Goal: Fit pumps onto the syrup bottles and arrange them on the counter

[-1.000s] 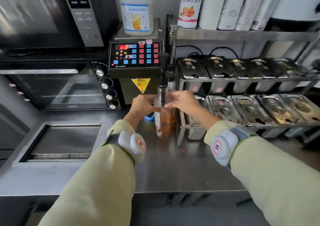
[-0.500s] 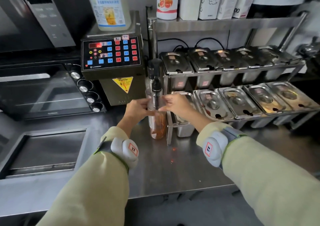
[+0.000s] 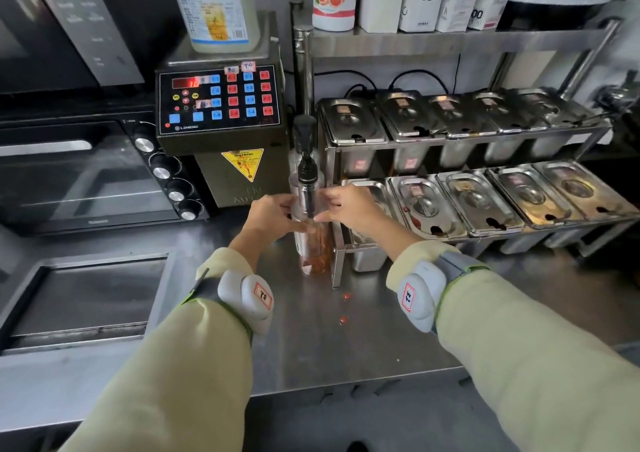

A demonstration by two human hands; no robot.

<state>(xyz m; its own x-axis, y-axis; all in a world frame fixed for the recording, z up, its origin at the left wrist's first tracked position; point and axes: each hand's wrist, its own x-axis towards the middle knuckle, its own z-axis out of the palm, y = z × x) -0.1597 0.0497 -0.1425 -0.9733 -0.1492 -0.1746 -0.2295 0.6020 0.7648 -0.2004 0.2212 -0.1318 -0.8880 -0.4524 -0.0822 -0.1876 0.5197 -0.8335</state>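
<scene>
A clear syrup bottle (image 3: 313,247) with orange-red liquid in its lower part stands upright on the steel counter (image 3: 346,341), right beside the rack's front post. A black pump (image 3: 306,164) sits on its neck, with the dip tube running down inside. My left hand (image 3: 273,214) grips the bottle's upper body from the left. My right hand (image 3: 346,206) holds it from the right, fingers against the glass. Behind it another bottle with a black pump head (image 3: 304,128) stands partly hidden.
A sugar dispenser machine (image 3: 221,112) with a jug on top stands behind left, an oven (image 3: 86,174) further left. A two-tier rack of lidded steel pans (image 3: 485,192) fills the right. A recessed well (image 3: 90,296) lies at left. Small red drips (image 3: 343,308) mark the counter.
The view has shifted so the bottle sits more central and lower. Both hands stay on the bottle at the same spot beside the rack.
</scene>
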